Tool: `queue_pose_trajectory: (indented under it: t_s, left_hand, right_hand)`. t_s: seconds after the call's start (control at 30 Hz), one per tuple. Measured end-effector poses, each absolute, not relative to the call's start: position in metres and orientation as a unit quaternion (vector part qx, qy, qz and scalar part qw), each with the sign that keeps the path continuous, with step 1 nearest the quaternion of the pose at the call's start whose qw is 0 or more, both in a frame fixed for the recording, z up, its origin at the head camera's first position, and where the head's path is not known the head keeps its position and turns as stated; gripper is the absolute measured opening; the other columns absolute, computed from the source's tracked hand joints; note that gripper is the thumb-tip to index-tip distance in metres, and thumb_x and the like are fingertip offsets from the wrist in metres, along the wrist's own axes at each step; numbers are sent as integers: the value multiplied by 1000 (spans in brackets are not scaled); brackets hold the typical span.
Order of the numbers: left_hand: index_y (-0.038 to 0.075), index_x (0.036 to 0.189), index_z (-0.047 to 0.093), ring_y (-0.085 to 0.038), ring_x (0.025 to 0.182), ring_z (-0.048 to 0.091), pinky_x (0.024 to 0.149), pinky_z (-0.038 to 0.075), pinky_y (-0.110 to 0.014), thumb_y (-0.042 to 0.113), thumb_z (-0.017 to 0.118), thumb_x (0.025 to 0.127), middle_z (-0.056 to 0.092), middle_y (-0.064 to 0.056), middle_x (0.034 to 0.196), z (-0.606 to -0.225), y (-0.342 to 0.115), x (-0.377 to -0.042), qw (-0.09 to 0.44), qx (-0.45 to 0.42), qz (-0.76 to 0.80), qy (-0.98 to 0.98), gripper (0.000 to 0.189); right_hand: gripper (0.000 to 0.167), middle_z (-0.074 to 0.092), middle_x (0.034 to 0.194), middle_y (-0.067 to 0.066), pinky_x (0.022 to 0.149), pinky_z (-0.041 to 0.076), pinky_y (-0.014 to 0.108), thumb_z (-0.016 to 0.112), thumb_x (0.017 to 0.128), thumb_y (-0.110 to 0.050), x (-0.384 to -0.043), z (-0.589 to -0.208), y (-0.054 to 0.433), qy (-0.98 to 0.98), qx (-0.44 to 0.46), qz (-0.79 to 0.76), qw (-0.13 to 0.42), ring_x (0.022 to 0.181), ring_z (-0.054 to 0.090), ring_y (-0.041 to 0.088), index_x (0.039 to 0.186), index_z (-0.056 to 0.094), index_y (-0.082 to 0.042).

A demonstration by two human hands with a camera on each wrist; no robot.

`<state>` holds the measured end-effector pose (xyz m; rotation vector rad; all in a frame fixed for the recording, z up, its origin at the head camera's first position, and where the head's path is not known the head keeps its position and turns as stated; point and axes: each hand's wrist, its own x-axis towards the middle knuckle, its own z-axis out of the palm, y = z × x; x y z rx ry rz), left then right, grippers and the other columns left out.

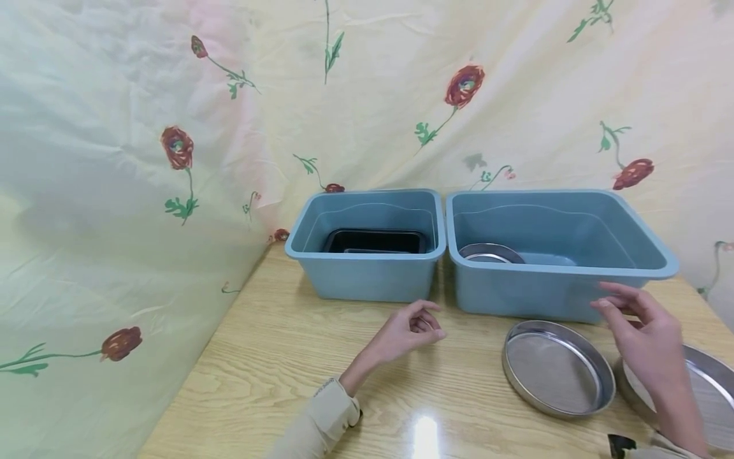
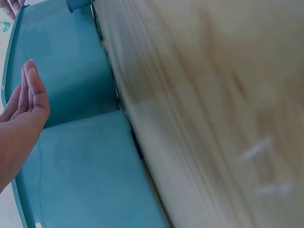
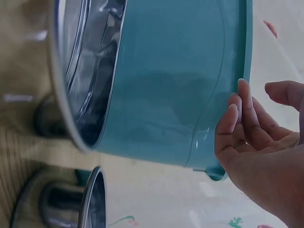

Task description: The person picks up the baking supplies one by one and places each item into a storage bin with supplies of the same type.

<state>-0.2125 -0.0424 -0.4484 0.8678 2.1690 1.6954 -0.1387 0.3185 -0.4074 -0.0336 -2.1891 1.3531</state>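
Observation:
My left hand (image 1: 408,330) hovers over the wood table in front of the left blue bin (image 1: 369,277), fingers loosely bent, holding nothing. In the left wrist view the same hand (image 2: 26,111) overlaps the bins' sides. My right hand (image 1: 654,341) is raised above two round metal pans, its fingers loosely curved and thumb apart, with nothing between them. Below it lie a round metal pan (image 1: 553,373) and a second, larger-looking pan (image 1: 713,389), partly hidden behind the forearm. In the right wrist view the fingertips (image 3: 232,111) overlap the right bin's rim (image 3: 244,57).
The right blue bin (image 1: 516,293) stands beside the left one at the back, with another round metal pan (image 1: 493,248) inside. Black rectangular pans (image 1: 375,241) lie in the left bin. A flowered cloth (image 1: 367,95) hangs behind and left of the table (image 1: 275,370).

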Motion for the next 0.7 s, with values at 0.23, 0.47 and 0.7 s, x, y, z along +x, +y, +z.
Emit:
queue_pose_trajectory:
  t_s: [0.23, 0.47, 0.7]
  left_hand:
    - [5, 134, 62, -3, 83, 64, 80, 54, -21, 11, 75, 96, 68, 11, 97, -450, -29, -211, 129, 306, 585, 740, 40]
    - [4, 132, 64, -2, 80, 64, 79, 54, -20, 12, 75, 97, 67, 10, 94, -452, -21, -209, 128, 313, 578, 743, 37]
    - [6, 134, 62, -1, 84, 63, 82, 55, -21, 18, 75, 98, 69, 3, 100, -452, -14, -208, 144, 308, 556, 758, 40]
  right_hand:
    - [25, 67, 90, -24, 70, 43, 2, 63, 102, -8, -134, -408, 332, -827, -55, 491, 266, 85, 58, -10, 120, 71, -24]
    - [27, 63, 89, -34, 72, 39, 1, 61, 104, -12, -131, -409, 341, -829, -89, 483, 268, 87, 55, -13, 123, 68, -29]
    - [30, 62, 87, -39, 64, 40, 4, 60, 104, -11, -133, -410, 350, -824, -110, 486, 268, 82, 55, -14, 124, 67, -33]
